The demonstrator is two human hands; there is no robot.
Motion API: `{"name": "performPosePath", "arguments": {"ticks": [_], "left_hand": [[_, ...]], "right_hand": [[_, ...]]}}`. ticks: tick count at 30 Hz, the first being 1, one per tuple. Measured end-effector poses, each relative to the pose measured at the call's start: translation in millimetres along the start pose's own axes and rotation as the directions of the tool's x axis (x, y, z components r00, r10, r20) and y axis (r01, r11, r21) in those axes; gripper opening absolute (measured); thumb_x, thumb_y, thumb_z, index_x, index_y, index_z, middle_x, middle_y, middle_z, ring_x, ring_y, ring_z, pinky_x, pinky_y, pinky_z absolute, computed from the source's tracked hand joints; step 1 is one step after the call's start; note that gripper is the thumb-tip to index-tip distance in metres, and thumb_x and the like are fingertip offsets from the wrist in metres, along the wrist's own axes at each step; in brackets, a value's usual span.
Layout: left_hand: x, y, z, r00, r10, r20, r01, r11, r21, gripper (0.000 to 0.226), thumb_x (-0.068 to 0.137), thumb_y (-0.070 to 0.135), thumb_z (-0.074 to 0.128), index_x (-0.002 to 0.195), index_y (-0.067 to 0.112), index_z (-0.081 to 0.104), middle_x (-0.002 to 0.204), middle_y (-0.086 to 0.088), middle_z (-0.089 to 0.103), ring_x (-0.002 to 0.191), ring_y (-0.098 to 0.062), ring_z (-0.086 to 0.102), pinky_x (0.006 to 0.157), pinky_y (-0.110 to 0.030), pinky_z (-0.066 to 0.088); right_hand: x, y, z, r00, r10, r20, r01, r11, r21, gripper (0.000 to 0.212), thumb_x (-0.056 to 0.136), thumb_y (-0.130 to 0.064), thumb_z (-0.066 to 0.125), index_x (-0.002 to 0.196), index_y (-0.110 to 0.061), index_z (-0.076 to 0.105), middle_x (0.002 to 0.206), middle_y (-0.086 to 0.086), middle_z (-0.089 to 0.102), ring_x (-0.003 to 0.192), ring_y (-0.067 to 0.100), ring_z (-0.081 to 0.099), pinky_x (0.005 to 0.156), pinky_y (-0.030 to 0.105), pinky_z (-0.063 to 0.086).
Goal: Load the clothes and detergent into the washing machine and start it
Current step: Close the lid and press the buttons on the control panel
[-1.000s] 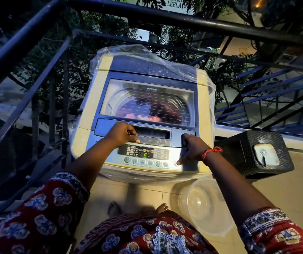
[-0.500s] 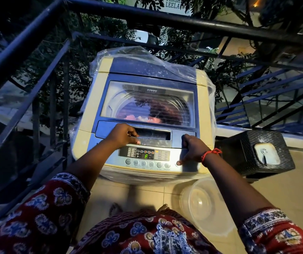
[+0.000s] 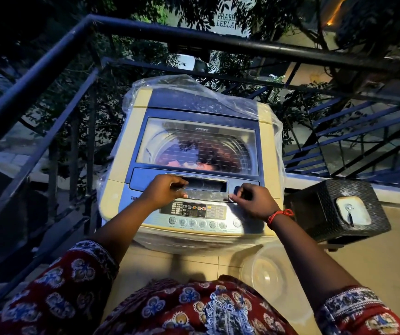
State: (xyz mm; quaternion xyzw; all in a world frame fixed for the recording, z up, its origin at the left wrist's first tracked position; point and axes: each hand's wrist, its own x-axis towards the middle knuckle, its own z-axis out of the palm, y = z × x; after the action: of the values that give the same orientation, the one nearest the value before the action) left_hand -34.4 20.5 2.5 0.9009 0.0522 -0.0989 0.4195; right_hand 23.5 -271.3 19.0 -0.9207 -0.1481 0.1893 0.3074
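Note:
The top-loading washing machine point(image 3: 121, 151), cream and blue, stands right in front of me with its lid point(image 3: 199, 117) down. Through the lid's window I see red and pink clothes point(image 3: 216, 153) in the drum. My left hand point(image 3: 165, 192) curls over the left end of the lid handle point(image 3: 206, 187). At the handle's right end my right hand point(image 3: 254, 201), with a red thread on its wrist, has its fingers bent against the edge. Just below both hands, the control panel point(image 3: 201, 213) display is lit. No detergent container is in view.
A clear plastic cover point(image 3: 194, 85) is pushed back over the machine's rear. A black woven box point(image 3: 327, 206) stands to the right. A clear plastic tub point(image 3: 266, 276) lies on the tiled floor. Dark metal railings point(image 3: 49, 56) close in the left and back.
My right hand has moved up from the buttons at the panel's right end to the right end of the lid handle. My left hand has stayed on the handle.

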Motion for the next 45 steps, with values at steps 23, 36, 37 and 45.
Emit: {"name": "performPosePath", "arguments": {"ticks": [23, 36, 37, 45], "left_hand": [[3.9, 5.2, 10.3, 0.993, -0.088, 0.081, 0.115, 0.881, -0.458, 0.042, 0.075, 0.051, 0.065, 0.087, 0.012, 0.076, 0.091, -0.006, 0.077, 0.089, -0.020, 0.073, 0.090, -0.048, 0.055], [5.9, 2.4, 10.4, 0.992, -0.070, 0.109, 0.112, 0.887, -0.448, 0.047, 0.080, 0.045, 0.062, 0.092, 0.001, 0.074, 0.091, -0.005, 0.076, 0.089, -0.018, 0.073, 0.091, -0.051, 0.054], [6.4, 2.1, 10.6, 0.991, -0.073, 0.112, 0.117, 0.882, -0.456, 0.049, 0.080, 0.046, 0.062, 0.093, -0.001, 0.073, 0.093, -0.007, 0.076, 0.090, -0.020, 0.073, 0.091, -0.051, 0.054], [9.3, -2.7, 11.8, 0.989, -0.088, 0.121, 0.134, 0.882, -0.452, 0.054, 0.073, 0.060, 0.064, 0.090, 0.009, 0.076, 0.092, -0.011, 0.076, 0.090, -0.024, 0.073, 0.092, -0.054, 0.053]], "right_hand": [[25.8, -44.9, 61.2, 0.985, -0.103, 0.137, -0.049, 0.596, 0.801, 0.048, 0.105, -0.016, 0.026, 0.096, 0.000, 0.070, 0.086, -0.004, 0.076, 0.091, 0.010, 0.070, 0.081, 0.016, 0.049], [30.6, -42.6, 60.5, 0.980, -0.126, 0.155, -0.046, 0.615, 0.787, 0.047, 0.105, -0.019, 0.030, 0.096, 0.004, 0.070, 0.093, 0.004, 0.074, 0.094, 0.016, 0.069, 0.087, 0.022, 0.050], [30.9, -42.2, 60.6, 0.980, -0.128, 0.156, -0.046, 0.611, 0.790, 0.047, 0.105, -0.019, 0.029, 0.097, 0.005, 0.069, 0.093, 0.004, 0.074, 0.094, 0.017, 0.069, 0.086, 0.021, 0.050], [31.6, -43.1, 59.2, 0.977, -0.151, 0.150, -0.024, 0.622, 0.783, 0.047, 0.105, -0.017, 0.028, 0.094, -0.001, 0.071, 0.090, -0.002, 0.076, 0.094, 0.014, 0.069, 0.085, 0.018, 0.049]]}}
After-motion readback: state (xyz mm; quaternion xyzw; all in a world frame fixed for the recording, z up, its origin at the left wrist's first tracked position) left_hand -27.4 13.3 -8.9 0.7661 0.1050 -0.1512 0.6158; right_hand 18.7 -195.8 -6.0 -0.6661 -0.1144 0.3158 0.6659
